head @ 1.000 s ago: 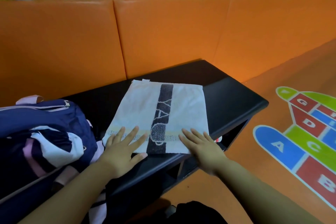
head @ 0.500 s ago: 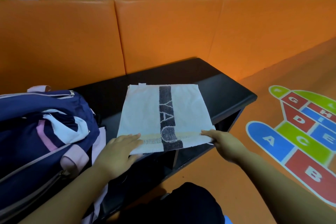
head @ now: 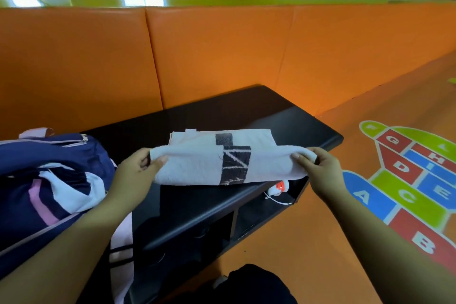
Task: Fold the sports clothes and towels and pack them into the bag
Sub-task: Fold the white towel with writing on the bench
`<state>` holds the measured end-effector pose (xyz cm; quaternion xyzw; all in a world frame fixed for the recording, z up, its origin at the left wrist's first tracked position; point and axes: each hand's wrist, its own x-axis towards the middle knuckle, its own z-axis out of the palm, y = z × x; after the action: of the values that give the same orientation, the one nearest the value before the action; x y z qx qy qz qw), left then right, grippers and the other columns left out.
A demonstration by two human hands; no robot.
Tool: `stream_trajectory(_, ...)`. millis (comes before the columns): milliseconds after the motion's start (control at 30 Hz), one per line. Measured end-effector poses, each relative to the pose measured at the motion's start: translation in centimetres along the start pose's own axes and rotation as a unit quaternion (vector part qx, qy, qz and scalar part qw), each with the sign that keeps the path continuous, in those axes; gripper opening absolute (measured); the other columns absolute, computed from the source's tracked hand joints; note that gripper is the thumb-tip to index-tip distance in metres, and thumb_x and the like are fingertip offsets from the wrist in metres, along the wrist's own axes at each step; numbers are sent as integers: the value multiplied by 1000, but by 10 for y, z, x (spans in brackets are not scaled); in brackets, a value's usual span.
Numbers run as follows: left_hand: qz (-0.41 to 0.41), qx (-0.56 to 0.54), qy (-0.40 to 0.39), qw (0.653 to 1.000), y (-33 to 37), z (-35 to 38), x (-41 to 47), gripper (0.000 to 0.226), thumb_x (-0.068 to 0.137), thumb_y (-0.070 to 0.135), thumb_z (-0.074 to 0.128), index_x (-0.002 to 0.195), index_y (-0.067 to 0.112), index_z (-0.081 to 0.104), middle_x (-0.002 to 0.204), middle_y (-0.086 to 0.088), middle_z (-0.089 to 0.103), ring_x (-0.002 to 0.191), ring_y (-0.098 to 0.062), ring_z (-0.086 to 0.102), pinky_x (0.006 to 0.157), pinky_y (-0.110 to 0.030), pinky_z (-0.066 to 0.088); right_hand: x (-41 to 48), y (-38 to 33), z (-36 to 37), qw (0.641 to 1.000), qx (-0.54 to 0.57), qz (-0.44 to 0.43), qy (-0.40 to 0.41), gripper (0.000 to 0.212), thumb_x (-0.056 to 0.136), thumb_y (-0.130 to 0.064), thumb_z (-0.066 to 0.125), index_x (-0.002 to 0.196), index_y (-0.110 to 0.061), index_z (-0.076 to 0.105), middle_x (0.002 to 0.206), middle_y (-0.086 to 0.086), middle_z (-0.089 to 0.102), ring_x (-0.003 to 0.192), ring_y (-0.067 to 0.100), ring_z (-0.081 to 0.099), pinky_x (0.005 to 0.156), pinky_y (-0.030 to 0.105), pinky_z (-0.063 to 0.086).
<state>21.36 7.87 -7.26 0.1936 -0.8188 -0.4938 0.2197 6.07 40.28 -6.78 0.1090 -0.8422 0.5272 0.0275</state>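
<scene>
Now the white towel (head: 222, 160)'s near edge, flat on the black bench (head: 283, 116) a moment ago, is lifted and carried over toward its far edge: another fold is underway. Left hand (head: 138, 173) and right hand (head: 318, 165) each pinch a corner; the navy bag (head: 49, 180) sits left of the towel.

Left hand (head: 138, 175), right hand (head: 320, 168) raised apart, fingers (head: 158, 161) pinched closed.

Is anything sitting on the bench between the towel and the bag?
Nothing visible. The towel, pinched at both near corners by the left hand and right hand, has only bare black bench between it and the navy bag to its left.
</scene>
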Motion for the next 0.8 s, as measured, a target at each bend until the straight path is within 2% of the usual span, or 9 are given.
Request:
stream_trajectory(100,-14,28,26,999,2,9,28,17,93,26,55,92,11,61,75,-10,58,68,-18,49,61,-30,36,29,0,15,999,-17,21,19,21,87,-35,63,82,-15,60,82,18,58,71,22,49,61,33,38)
stream_trajectory(200,-38,67,31,997,-3,18,56,20,95,30,50,87,13,55,69,-6,50,63,-19,44,56,-30,32,59,-1,29,999,-39,32,19,23,89,-37,60,86,-14,59,83,12,59,74,21,50,61,32,37)
stream_trajectory(300,-53,111,28,992,-16,28,82,30,97,34,44,76,13,41,64,-7,40,57,-18,35,53,-31,27,91,5,45,997,-70,32,6,26,89,-40,59,84,-15,57,79,11,58,71,20,50,60,33,37)
stream_trajectory(400,-64,161,33,984,-29,38,103,31,99,36,40,74,17,35,61,-5,39,52,-18,33,51,-29,25,119,15,62,994,-101,45,-6,24,89,-43,58,83,-19,56,74,2,56,67,18,50,57,32,37)
stream_trajectory(500,-80,203,36,975,-41,45,121,25,99,36,37,81,19,39,64,-5,47,53,-20,42,49,-28,28,141,23,78,991,-123,45,-14,29,89,-44,58,79,-17,53,72,4,54,63,18,47,56,32,37)
stream_trajectory(600,-105,258,29,960,-53,51,132,18,100,36,36,94,20,43,73,-6,54,65,-22,52,54,-31,38,156,31,93,985,-160,57,-21,32,90,-43,56,76,-16,49,70,2,53,63,20,47,54,32,35)
stream_trajectory(733,-106,334,22,936,-64,59,139,23,100,35,34,105,16,45,78,-5,52,71,-25,53,61,-34,42,161,45,107,965,-254,65,-22,30,92,-44,52,76,-19,46,71,0,55,65,21,52,53,30,36)
stream_trajectory(800,-98,360,18,927,-65,62,142,25,100,34,35,108,13,45,88,-7,54,77,-27,53,64,-38,44,162,46,110,952,-298,62,-18,27,93,-46,49,84,-20,47,74,-1,56,68,21,52,54,30,37)
